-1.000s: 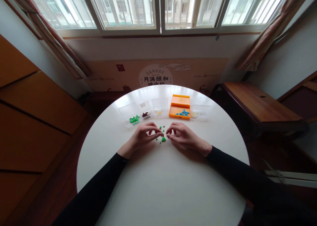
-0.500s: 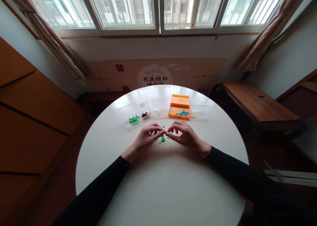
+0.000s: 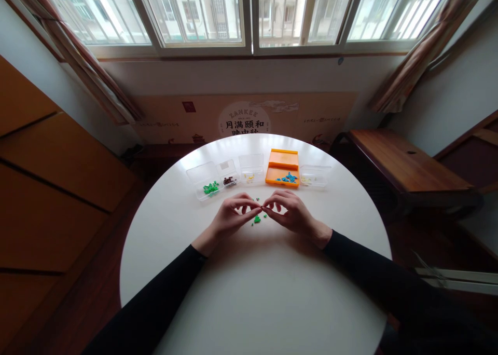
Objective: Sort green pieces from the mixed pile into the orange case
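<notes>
left hand (image 3: 232, 215): fingertips pinched narrow, held piece too small to tell | right hand (image 3: 290, 212): same pinch, tips meeting left's | green pieces (image 3: 257, 219): loose on white tabletop (image 3: 249, 292), just below fingertips | orange box (image 3: 282, 174): beyond, apart

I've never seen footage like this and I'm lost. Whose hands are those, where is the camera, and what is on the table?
No machine here: a person wears a camera on the head, looking down at their own left hand and right hand. Their fingertips meet in a pinch over small green pieces on a round white table; what they pinch is too small to tell. Behind stand clear boxes, one with more green pieces, and an orange box of blue pieces.
</notes>
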{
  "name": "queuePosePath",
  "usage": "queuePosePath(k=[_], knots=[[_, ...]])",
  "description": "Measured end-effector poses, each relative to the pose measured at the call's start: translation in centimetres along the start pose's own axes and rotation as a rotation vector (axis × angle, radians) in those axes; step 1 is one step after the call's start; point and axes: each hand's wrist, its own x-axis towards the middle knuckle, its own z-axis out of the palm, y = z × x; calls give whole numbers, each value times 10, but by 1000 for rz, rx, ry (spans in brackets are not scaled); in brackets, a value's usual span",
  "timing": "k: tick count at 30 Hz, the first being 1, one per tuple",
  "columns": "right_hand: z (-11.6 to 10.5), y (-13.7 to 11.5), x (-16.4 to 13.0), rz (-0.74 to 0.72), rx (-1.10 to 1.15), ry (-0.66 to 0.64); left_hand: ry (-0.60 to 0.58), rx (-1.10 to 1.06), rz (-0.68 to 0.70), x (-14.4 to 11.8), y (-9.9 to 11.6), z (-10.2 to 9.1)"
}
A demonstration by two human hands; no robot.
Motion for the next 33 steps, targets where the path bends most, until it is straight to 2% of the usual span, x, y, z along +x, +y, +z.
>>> queuePosePath(k=[7,21,23,25,29,33], knots=[[2,0,-2,6,11,4,26,54,88,-1,-4,1],[1,-3,-1,23,8,-6,44,119,108,0,0,0],[1,-3,-2,44,8,1,119,175,97,3,-3,-7],[2,-3,-2,64,8,-7,256,268,47,7,-10,-19],[3,-3,-1,69,11,-42,475,570,-148,16,-32,-53],[3,-3,-1,78,23,-61,502,781,-239,22,-49,-71]])
